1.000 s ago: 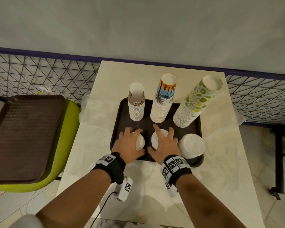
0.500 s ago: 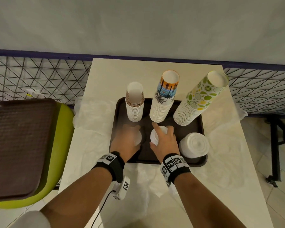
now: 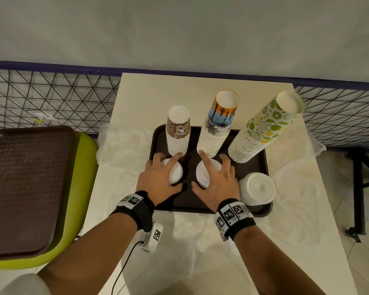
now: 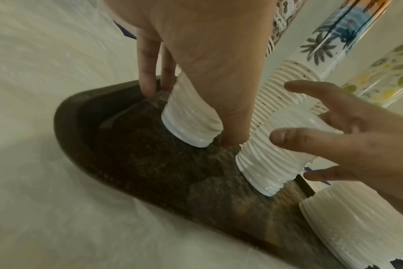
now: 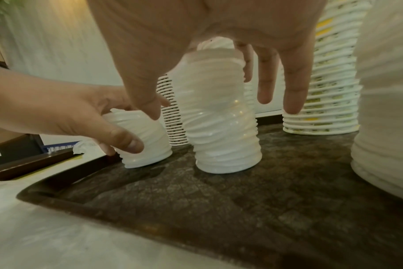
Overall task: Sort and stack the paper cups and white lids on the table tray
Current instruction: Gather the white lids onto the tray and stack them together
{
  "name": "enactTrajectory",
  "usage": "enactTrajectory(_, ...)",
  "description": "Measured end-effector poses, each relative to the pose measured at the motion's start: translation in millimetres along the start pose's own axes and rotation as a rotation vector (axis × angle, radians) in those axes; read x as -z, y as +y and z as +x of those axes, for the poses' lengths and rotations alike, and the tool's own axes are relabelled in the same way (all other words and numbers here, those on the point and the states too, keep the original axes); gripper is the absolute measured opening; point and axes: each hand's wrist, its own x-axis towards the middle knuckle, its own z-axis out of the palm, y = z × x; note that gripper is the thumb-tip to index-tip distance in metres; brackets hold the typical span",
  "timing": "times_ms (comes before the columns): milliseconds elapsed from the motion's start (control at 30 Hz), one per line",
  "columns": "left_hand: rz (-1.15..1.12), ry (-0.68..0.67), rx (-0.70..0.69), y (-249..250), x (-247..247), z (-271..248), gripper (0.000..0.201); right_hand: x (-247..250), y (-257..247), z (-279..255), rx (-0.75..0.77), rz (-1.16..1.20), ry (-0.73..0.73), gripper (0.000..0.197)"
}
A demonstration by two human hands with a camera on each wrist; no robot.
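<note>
Black wristbands [image 3: 144,209] bear white square-coded tags, and a white box [image 3: 152,239] trails a black cable [image 3: 124,267]

Centre of the head view: the left grip [image 3: 158,179] hides most of the left white stack [image 3: 176,173], the right grip [image 3: 218,182] much of the middle white stack [image 3: 202,174]; the palms perhaps touch their tops.
</note>
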Motion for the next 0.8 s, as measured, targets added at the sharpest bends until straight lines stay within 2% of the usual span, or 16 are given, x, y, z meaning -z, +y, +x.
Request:
enactTrajectory(133, -0.07, 0.046, -0.026, -9.2, 3.1, -9.8, 0.092, 3.3, 3.0, -9.6, 0.014, 0.014, 0.028, 0.089)
enactTrajectory(233, -0.162, 0.127, -0.043, -19.6, 0.3, -17.4, 0.076, -0.7, 7.7, -16.2, 0.01, 0.05, 0.065, 0.072)
enactTrajectory(400, -0.156, 0.138, -0.077, -25.1, -9.0, -19.4, 0.056, -12.4, 12.9, -19.1, 0.027, 0.088, 0.074, 0.048)
enactTrajectory(800, -0.186, 0.171, -0.076, -14.9, -2.5, -27.6, 0.064, -17.0, 14.8, -13.6, 0.061, 0.129, 0.093, 0.046)
